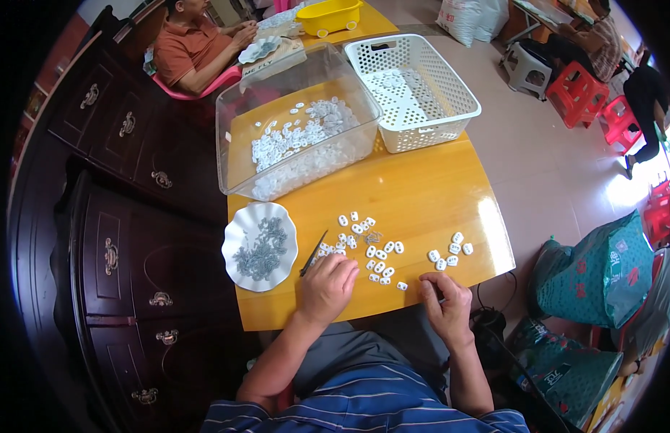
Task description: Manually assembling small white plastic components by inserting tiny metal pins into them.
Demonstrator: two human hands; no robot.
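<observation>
My left hand (327,287) is closed low over the table, its fingertips hidden from view, beside a cluster of small white oval plastic pieces (325,250). Just left of it lies a dark pointed tool (314,254), like tweezers. My right hand (448,309) rests at the table's near edge with thumb and fingers curled together; what they hold, if anything, is hidden. Between the hands more white two-holed pieces (379,267) are scattered, with a little heap of thin metal parts (374,237) behind them. A small separate group of white pieces (454,248) sits beyond my right hand.
A scalloped white dish (231,265) of grey metal parts stands at the left. Behind are a clear bin (226,155) of white pieces and a white perforated basket (461,108). Dark drawers (107,252) flank the left, teal sacks (591,270) the right. Another person (194,47) sits far left.
</observation>
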